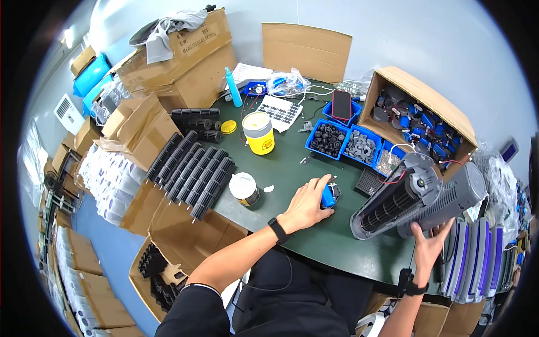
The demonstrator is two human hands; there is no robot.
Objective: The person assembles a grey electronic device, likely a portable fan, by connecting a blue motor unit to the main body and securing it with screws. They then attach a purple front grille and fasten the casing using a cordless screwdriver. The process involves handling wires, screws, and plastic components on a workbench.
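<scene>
— What is worn on the arms?

— Short black sleeves are seen at the upper arms; the forearms are left bare. A black band with a square black face is strapped round the wrist of the left hand point(306, 206).

— And on the other side?

— A black strap is fastened round the wrist of the right hand point(429, 247). No gloves or rings are seen.

— Anything lower down?

— Dark clothing is worn over the lap, and a thin dark cable is draped across it.
</scene>
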